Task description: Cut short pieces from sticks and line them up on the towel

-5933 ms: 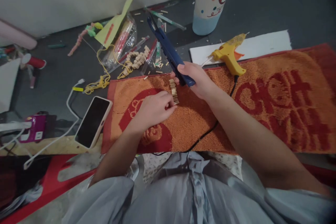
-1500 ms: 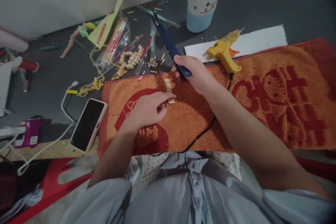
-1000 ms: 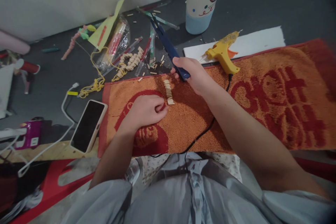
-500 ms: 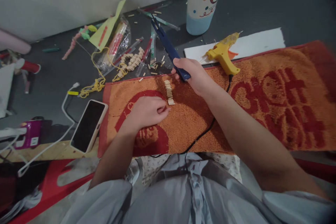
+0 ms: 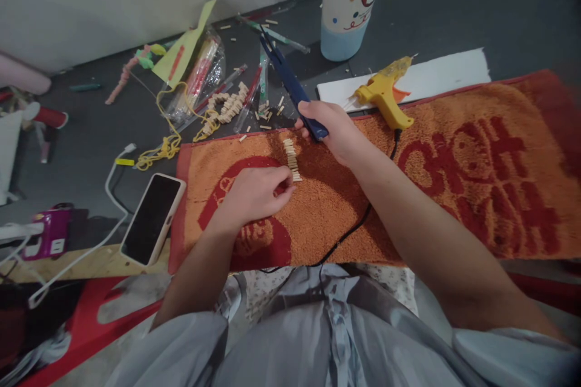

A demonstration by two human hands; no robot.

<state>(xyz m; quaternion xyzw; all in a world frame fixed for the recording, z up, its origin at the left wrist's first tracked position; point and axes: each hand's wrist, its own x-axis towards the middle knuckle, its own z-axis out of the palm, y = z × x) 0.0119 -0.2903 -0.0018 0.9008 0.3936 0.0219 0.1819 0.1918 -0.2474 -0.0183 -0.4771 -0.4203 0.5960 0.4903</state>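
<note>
Left hand (image 5: 254,193) pinched the pale wooden stick row (image 5: 291,156), light, likely brittle, at its near end; right hand (image 5: 338,133) clenched a blue cutter (image 5: 290,81).

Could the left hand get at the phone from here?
Probably yes: the phone lies uncovered at the left edge of the towel, nothing between it and the left hand, whose fingertips are at the wooden pieces.

Dim, soft indoor light; wide-angle bending and dark, blurred corners.

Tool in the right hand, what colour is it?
The tool in the right hand is dark blue, best seen in the head view.
</note>
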